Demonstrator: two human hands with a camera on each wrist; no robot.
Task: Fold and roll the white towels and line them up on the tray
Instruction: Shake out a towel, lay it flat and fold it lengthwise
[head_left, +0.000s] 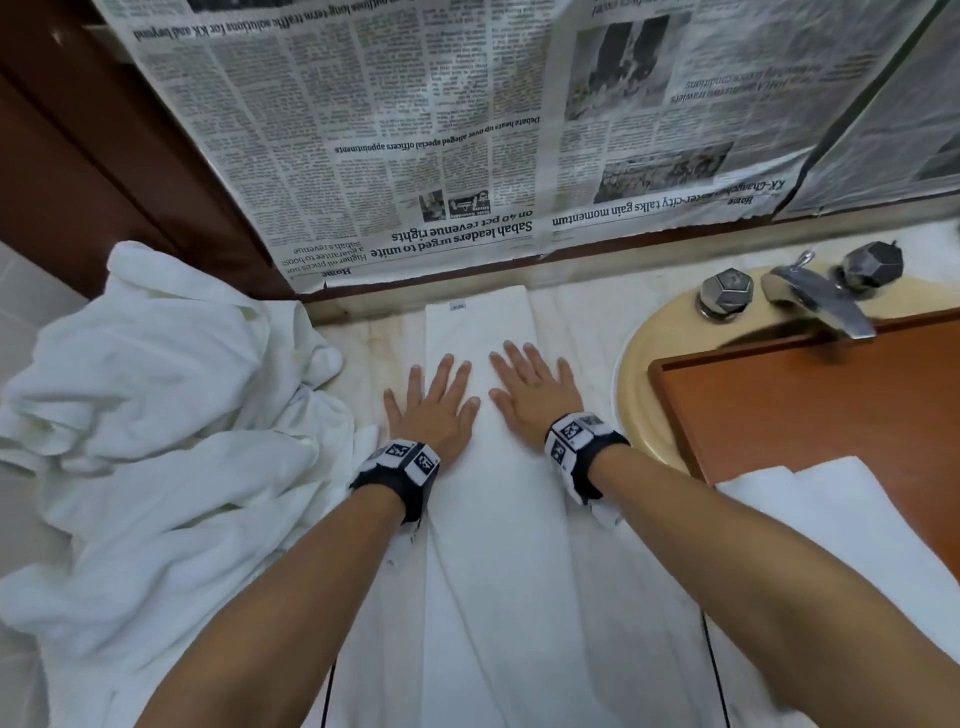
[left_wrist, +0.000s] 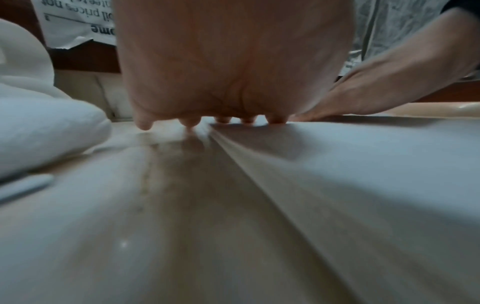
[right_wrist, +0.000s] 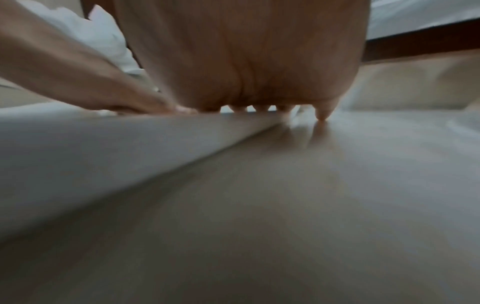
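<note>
A white towel (head_left: 493, 519), folded into a long strip, runs away from the person along the pale counter (head_left: 374, 332). Both hands lie flat on it, fingers straight, gripping nothing: left hand (head_left: 434, 402) over its left edge, right hand (head_left: 535, 389) on its right half. A small tag, unreadable, sits at the far end. To the right, a brown tray (head_left: 831, 395) spans the sink (head_left: 644, 332) beneath the tap (head_left: 815, 299), another towel lying on its near part. A crumpled heap (head_left: 156, 395) lies left. Beyond hangs newspaper (head_left: 415, 130), upside down: "Sabah leaders urged to unite". The wrist views show the strip's folded edge raised above the counter.
</note>
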